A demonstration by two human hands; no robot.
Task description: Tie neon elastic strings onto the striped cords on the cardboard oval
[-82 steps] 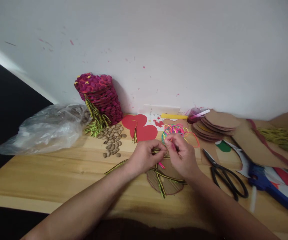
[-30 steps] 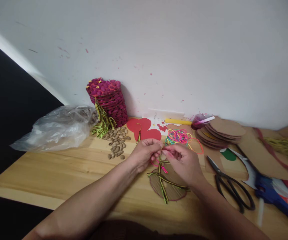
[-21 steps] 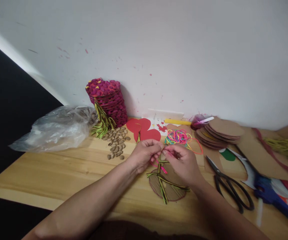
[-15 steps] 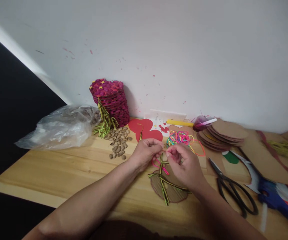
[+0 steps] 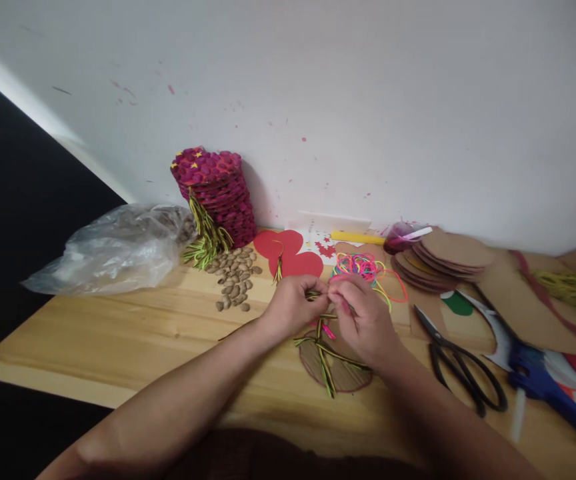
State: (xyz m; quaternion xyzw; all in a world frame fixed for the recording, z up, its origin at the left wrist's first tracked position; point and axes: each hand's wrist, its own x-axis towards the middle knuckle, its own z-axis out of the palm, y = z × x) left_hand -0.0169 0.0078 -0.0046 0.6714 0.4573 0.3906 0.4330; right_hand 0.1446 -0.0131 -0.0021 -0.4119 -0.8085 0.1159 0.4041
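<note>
Close together over a round cardboard disc [image 5: 313, 363], my two hands meet at the fingertips. My left hand [image 5: 293, 305] is closed in a pinch on black-and-green yarn, a loop of which shows by its thumb. My right hand [image 5: 365, 323] pinches against it, its fingers pressed together; the exact bit of yarn between them is hidden. Cut lengths of the same yarn [image 5: 327, 373] lie crossed on the disc. A bright pink piece [image 5: 327, 331] peeks out just below the fingers. One dark strand [image 5: 235, 329] sticks out beside my left wrist.
Scissors [image 5: 451, 347] and a blue-handled tool [image 5: 543, 383] lie to the right. Behind are tangled coloured cords [image 5: 358, 267], red paper circles [image 5: 288, 243] and stacked cardboard discs [image 5: 453, 253]. Leftward are brown shells or seeds [image 5: 235, 280], a purple tasselled stack [image 5: 223, 200] and a plastic bag [image 5: 113, 257].
My right hand has moved in to meet the left fingertips, closing the small gap. A dark strand now shows beside my left wrist. The view has shifted slightly.
</note>
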